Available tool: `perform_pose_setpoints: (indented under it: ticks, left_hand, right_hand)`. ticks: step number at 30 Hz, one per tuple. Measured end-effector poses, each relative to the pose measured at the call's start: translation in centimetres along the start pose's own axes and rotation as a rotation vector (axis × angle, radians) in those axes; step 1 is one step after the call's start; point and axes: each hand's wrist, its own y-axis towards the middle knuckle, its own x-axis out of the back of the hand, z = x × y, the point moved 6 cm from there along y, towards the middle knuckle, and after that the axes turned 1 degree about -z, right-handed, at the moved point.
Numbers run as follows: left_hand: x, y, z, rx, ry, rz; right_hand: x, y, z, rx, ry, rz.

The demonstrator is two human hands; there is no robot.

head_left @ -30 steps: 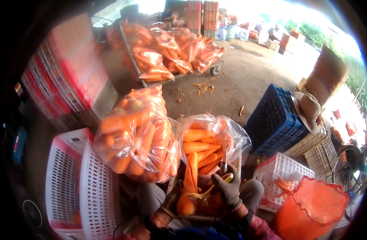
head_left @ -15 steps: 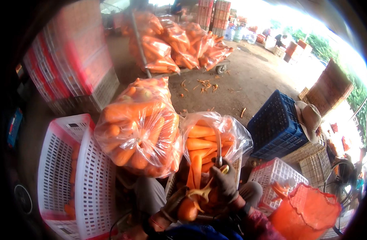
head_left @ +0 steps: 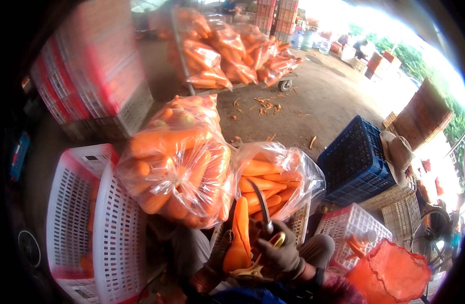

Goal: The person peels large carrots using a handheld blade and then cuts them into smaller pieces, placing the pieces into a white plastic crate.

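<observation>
My gloved left hand is closed around the side of a large carrot, which stands tip up in front of me. Just right of it, my gloved right hand grips a curved knife, its blade pointing up and bending left. A yellow loop shows at the right hand's fingers, and a pale yellow piece lies below the carrot; I cannot tell whether they are one thing. Behind the hands, an open clear plastic bag of carrots sits in a crate.
A full, closed bag of carrots stands left of the open one. White crates flank me at left, a blue crate and a red mesh bag at right. Farther off, a cart carries several carrot bags.
The carrot has turned from lying low between my hands to standing tip up. My right hand has moved down slightly, and the knife blade now leans left. The view has shifted a little.
</observation>
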Motion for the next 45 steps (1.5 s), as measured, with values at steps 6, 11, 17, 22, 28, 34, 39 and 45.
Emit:
perform_pose_setpoints:
  ticks: [6, 11, 17, 22, 28, 34, 39, 45]
  left_hand:
    - [-0.9, -3.0, 1.1, 0.152, 0.149, 0.114]
    - [-2.4, -3.4, 0.2, 0.081, 0.069, -0.003]
    - [-1.6, 0.9, -0.3, 0.107, -0.16, 0.284]
    - [-4.3, -1.2, 0.5, 0.336, -0.606, 0.075]
    - [0.5, -1.0, 0.6, -0.013, -0.022, -0.155]
    - [-1.0, 2.0, -1.2, -0.143, 0.101, -0.072]
    - [-3.1, 0.5, -1.2, 0.01, -0.125, 0.088]
    - [-1.9, -0.1, -2.2, -0.186, 0.113, -0.063]
  right_hand:
    - [5.8, 6.4, -1.4, -0.011, 0.09, -0.242]
    - [13.6, 13.3, 0.4, 0.142, 0.056, -0.6]
    - [1.1, 2.1, 0.9, -0.016, 0.165, -0.045]
    - [5.3, 6.2, -1.8, -0.097, 0.117, -0.188]
    - [13.5, 14.2, 1.2, 0.21, 0.124, -0.538]
    - [1.4, 2.3, -0.1, -0.093, 0.064, -0.06]
    - [4.2, 6.7, -2.5, -0.131, 0.269, -0.186]
    - [13.5, 14.7, -1.4, 0.298, 0.024, -0.588]
